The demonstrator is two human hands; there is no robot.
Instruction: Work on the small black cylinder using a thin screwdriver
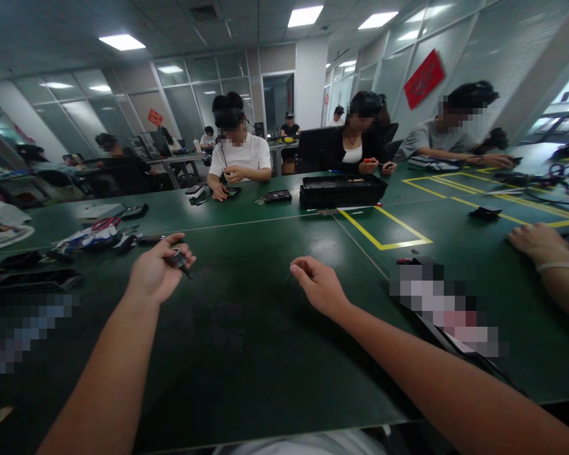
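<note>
My left hand [152,275] is held above the green table with its fingers curled round a small dark pointed tool [176,258]. The tool has a short cylindrical body and a narrow tip that points down to the right; its exact kind is unclear. To the right, my right hand [320,287] pinches a thin needle-like piece [288,277] between thumb and fingers. Only its fine end shows, pointing left and down. The two hands are apart, with the dark green tabletop [237,278] between them.
Tools and cables [95,237] lie in a pile at left, near a black tray [33,280]. A long black box [344,191] stands at the far side. Yellow tape [403,244] marks the table. Another person's hand [538,243] rests at right; several people sit opposite.
</note>
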